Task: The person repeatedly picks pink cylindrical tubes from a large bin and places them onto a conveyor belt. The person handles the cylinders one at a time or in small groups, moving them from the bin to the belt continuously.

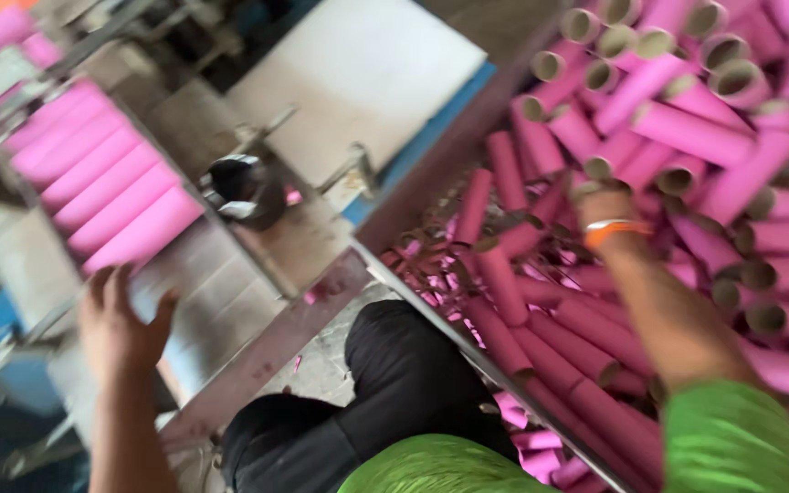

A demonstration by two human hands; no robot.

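Note:
My left hand (120,329) rests with fingers spread on the sloped metal feed tray (221,301), just below a row of pink cardboard tubes (107,187) lying side by side on it. My right hand (600,196) reaches into a big heap of loose pink tubes (687,128) in a bin on the right; its fingers are buried among the tubes and hidden. An orange band (615,230) circles that wrist. The picture is blurred by motion.
A metal rail (431,301) edges the bin of tubes. A dark round machine part (244,187) sits beyond the tray. A white board (358,73) lies further back. My dark trousers (385,383) and green shirt (732,438) fill the bottom.

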